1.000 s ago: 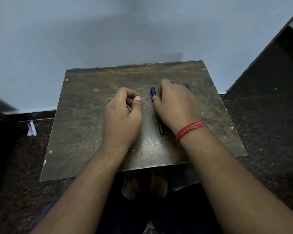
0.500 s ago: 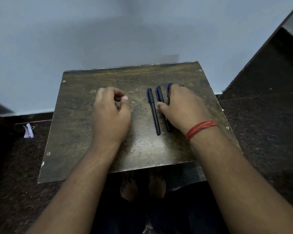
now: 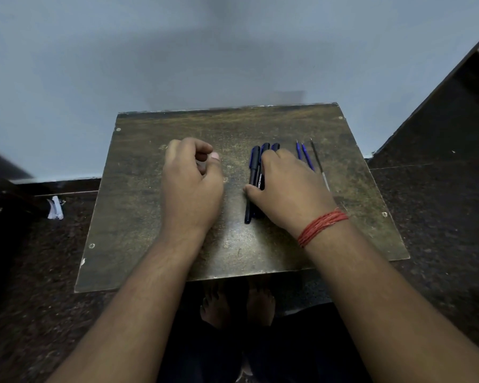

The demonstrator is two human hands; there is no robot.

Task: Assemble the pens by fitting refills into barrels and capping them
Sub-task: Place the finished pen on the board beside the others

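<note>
Worn brown wood makes up the worktop (image 3: 150,217), set against a pale blue wall. Near its far right corner three capped pens (image 3: 253,172) lie side by side, dark blue-black with clips; white print runs along the middle barrel, too small to read. The right hand (image 3: 288,189) lies flat over them, fingers straight, thumb touching the leftmost pen, hiding most of two. Just right of it, three thin refills (image 3: 304,157), two blue and one black, are partly covered. The left hand (image 3: 191,183) rests near the worktop's middle, its grip curled together on nothing. A red thread (image 3: 322,226) circles the right wrist.
</note>
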